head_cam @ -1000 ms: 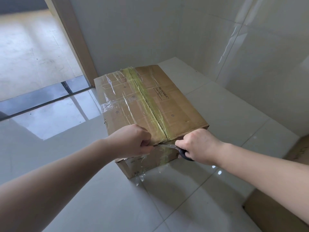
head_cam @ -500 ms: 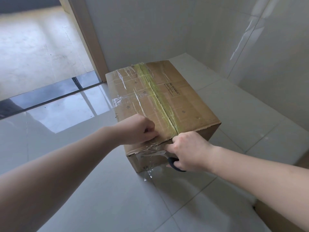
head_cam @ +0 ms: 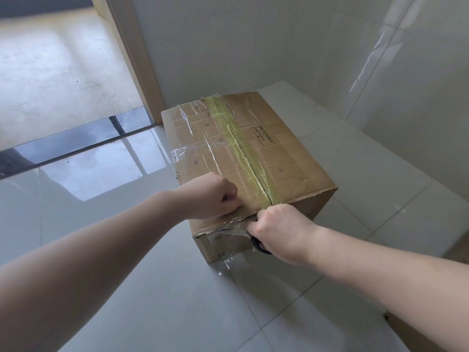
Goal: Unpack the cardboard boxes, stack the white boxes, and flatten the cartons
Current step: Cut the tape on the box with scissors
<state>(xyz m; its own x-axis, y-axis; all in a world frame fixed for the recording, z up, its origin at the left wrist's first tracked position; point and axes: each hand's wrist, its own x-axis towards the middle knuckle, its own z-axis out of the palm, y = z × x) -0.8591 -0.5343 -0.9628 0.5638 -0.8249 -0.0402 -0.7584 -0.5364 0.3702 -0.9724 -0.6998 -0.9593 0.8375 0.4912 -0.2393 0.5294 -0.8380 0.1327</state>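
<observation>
Glossy floor tiles (head_cam: pixel 157 288) are carrying the taped cardboard box (head_cam: pixel 286 158); left hand (head_cam: pixel 210 196) is pinching its near flap, right hand (head_cam: pixel 281 229) is gripping a dark-handled cutter (head_cam: pixel 256 243), best kept shallow along the seam.

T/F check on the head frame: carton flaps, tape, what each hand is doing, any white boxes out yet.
1. The cardboard box has its top flaps folded open. False: they lie shut, yellowish tape along the seam.
2. The right hand grips a dark-handled tool at the near edge. True.
3. The left hand lies on the floor. False: it rests curled on the box top.
4. White boxes are stacked beside it. False: none visible.
</observation>
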